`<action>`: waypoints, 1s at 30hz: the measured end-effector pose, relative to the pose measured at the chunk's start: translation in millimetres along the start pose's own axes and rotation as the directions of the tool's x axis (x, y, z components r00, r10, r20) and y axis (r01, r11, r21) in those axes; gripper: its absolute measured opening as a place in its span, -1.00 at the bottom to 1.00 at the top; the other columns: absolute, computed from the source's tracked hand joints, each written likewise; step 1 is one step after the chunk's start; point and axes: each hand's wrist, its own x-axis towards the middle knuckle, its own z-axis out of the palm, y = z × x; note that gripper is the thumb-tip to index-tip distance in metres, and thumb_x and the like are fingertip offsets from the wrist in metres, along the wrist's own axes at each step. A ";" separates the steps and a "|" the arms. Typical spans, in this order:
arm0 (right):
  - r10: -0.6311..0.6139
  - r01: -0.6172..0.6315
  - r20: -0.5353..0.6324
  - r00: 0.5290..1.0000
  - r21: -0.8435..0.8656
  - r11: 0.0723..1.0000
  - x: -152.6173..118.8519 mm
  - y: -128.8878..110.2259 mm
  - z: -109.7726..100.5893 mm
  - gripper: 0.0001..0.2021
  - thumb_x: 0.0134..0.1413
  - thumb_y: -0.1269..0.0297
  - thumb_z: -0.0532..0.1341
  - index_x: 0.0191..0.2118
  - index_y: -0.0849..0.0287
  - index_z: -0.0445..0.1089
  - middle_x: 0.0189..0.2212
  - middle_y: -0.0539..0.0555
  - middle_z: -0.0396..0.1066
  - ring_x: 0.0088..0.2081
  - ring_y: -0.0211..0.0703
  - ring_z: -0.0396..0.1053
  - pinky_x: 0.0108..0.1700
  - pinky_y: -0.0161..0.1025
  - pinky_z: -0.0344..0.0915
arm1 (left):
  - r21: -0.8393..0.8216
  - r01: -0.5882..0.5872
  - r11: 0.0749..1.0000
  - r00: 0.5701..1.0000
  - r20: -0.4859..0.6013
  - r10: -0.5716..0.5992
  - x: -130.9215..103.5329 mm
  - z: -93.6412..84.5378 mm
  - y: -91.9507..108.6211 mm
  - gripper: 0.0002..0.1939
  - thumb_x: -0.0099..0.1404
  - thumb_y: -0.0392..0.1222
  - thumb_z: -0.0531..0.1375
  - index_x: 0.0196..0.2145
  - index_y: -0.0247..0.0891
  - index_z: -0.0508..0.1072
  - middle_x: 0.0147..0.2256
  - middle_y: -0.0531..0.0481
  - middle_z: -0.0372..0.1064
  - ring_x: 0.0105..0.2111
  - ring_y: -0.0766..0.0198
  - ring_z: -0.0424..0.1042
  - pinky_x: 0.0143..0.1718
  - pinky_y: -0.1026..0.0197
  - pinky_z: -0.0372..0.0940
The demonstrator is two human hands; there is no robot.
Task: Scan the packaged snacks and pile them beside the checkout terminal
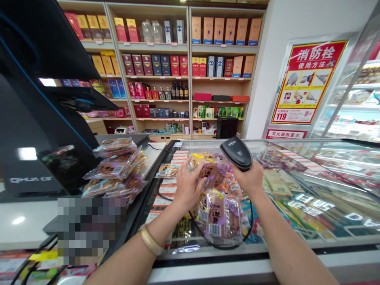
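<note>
snack packet (210,173) against left fingers (196,174)

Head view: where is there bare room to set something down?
Clear glass top right of the right forearm, and glossy white counter below the dark register stand. Crowded: between that forearm and the left forearm, plastic-wrapped brown biscuits and thin black cable.

We read 消防栓 使用方法 and 119 on the red poster (309,84) | 灭火器放置点 on the sign (286,134) below | front packet (215,215): characters unclear to us
</note>
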 end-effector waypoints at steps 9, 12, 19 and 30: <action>0.001 0.003 0.040 0.999 -0.114 0.994 -1.5 5.8 3.2 -0.73 -0.08 0.01 0.18 -0.53 0.11 0.32 -0.57 0.14 0.43 -0.50 -0.02 0.39 -0.49 -0.24 0.15 | -0.033 -0.051 0.998 0.986 0.156 0.055 -3.0 6.3 5.9 -0.46 0.32 -0.10 0.11 0.25 0.01 0.24 0.32 -0.19 -0.13 0.34 -0.13 -0.18 0.24 -0.26 -0.11; 0.013 -0.007 0.052 0.999 -0.116 0.993 -1.8 7.8 3.8 -0.73 -0.08 0.00 0.17 -0.52 0.11 0.32 -0.56 0.14 0.43 -0.49 -0.01 0.40 -0.47 -0.24 0.16 | -0.099 -0.043 0.994 0.999 0.022 0.045 5.7 -2.3 -5.4 -0.49 0.32 -0.09 0.08 0.21 -0.11 0.29 0.23 -0.25 0.00 0.27 -0.03 0.01 0.22 -0.13 0.02; 0.026 -0.020 0.060 0.998 -0.110 0.994 -2.1 5.8 3.1 -0.72 -0.07 0.00 0.15 -0.51 0.13 0.34 -0.55 0.14 0.43 -0.47 -0.01 0.40 -0.46 -0.23 0.16 | 0.372 0.524 0.766 0.851 -0.200 -0.486 31.2 -44.6 -58.1 -0.43 0.25 -0.05 0.11 0.17 -0.33 0.30 0.09 -0.41 0.22 0.11 -0.16 0.26 0.10 -0.13 0.15; -0.041 0.048 0.072 0.997 -0.090 0.995 -2.2 1.5 1.5 -0.72 -0.06 0.02 0.17 -0.44 0.15 0.41 -0.52 0.14 0.46 -0.45 0.00 0.43 -0.43 -0.22 0.23 | 0.742 0.347 0.573 0.767 0.127 -0.629 24.9 -48.4 -66.5 -0.39 0.31 0.06 0.00 0.21 -0.32 0.23 0.02 -0.36 0.41 0.03 -0.16 0.37 0.15 -0.17 -0.01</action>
